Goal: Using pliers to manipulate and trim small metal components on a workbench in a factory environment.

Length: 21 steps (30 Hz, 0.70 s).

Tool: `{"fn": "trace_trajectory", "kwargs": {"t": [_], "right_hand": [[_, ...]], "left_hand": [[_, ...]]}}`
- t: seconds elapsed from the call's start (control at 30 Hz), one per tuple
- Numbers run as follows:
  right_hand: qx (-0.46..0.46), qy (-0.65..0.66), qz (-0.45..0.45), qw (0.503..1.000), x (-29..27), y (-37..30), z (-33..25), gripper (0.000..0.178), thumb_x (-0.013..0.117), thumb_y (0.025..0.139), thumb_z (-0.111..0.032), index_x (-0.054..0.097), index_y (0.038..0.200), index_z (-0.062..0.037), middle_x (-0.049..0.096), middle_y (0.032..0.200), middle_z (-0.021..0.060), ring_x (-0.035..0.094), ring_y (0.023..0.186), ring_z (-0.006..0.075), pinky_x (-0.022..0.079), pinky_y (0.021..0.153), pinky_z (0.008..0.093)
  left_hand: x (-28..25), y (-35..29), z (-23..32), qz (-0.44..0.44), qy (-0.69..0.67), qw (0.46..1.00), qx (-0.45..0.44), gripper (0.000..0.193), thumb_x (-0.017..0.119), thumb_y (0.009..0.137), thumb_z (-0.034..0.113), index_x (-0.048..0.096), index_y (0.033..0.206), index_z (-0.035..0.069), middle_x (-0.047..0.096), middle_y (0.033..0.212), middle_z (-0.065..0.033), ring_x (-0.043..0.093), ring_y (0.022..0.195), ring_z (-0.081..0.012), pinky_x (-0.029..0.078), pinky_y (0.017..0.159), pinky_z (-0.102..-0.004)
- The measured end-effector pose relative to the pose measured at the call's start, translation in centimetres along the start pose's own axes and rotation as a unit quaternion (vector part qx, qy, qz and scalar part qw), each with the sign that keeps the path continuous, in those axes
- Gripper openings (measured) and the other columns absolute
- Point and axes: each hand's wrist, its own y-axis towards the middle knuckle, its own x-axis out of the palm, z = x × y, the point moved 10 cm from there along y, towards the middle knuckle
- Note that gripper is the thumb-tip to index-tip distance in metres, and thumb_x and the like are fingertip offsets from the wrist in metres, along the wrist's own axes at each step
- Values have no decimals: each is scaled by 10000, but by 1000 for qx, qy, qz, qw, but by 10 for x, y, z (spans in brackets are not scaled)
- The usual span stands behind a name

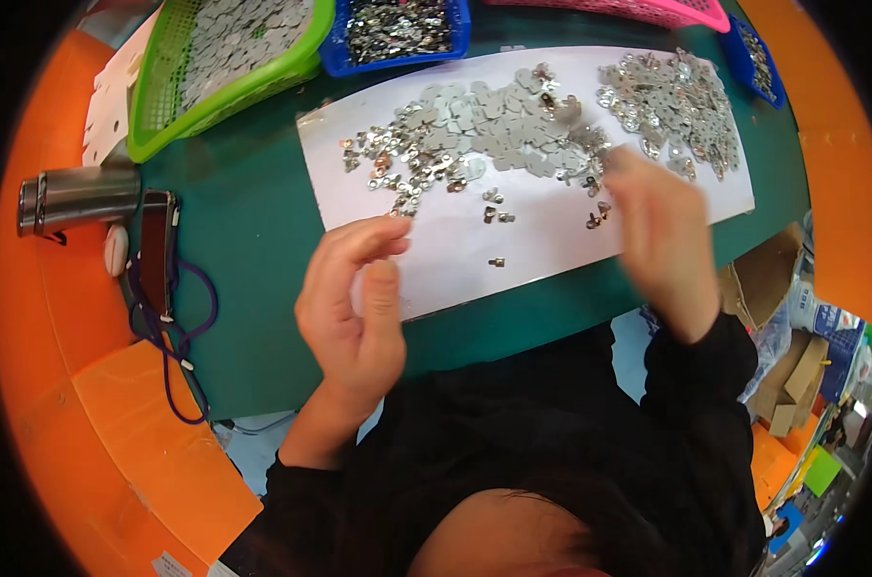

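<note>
My left hand (351,303) is half curled over the near left edge of a white sheet (446,279), thumb and fingers apart. Nothing shows between them. Its fingertips lie beside small shiny metal fittings (407,178). My right hand (662,236), blurred by motion, is over the sheet's right half, fingertips at the edge of a heap of flat grey metal plates (513,130). Whether it holds anything cannot be made out. Between the hands lie a few loose fittings (498,216) and, closer to me, a single fitting (497,262).
Another heap of metal pieces (672,106) covers the sheet's right end. Behind stand a green basket (234,111) of grey plates, a blue basket (398,65) of fittings, a pink basket (647,12) and a small blue tray (755,62). At left are a steel flask (85,200) and a corded phone (155,255).
</note>
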Motion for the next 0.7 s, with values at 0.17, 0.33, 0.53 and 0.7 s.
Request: {"fn": "trace_trajectory", "kwargs": {"t": [0.17, 0.33, 0.53, 0.7], "right_hand": [[147, -299, 20, 943, -60, -17, 97, 338, 513, 1006, -330, 589, 801, -72, 600, 697, 170, 596, 654, 373, 430, 565, 465], [172, -340, 42, 924, -62, -11, 103, 267, 598, 966, -318, 646, 922, -59, 638, 775, 146, 604, 711, 356, 452, 610, 407], [-7, -9, 50, 999, -16, -1, 33, 193, 750, 824, -141, 672, 971, -43, 653, 866, 84, 591, 767, 265, 448, 666, 347], [-52, -92, 15, 994, 30, 10, 2, 214, 772, 770, -134, 658, 931, -52, 569, 762, 71, 533, 734, 268, 414, 659, 367]], "left_hand": [[6, 0, -13, -68, 36, 996, -49, 186, 511, 995, 67, 639, 1056, -53, 654, 1060, -120, 633, 925, -184, 489, 840, -289], [27, 2, 4, -122, 122, 985, -8, 106, 590, 930, 18, 672, 978, -28, 675, 965, -103, 634, 908, -178, 479, 835, -273], [26, 5, 3, -102, 153, 983, 20, 91, 645, 869, -18, 679, 951, 4, 688, 917, -106, 657, 837, -230, 511, 762, -302], [37, 11, 12, -116, 139, 982, 43, 80, 654, 863, -10, 675, 937, 10, 689, 906, -100, 652, 832, -237, 509, 755, -307]]}}
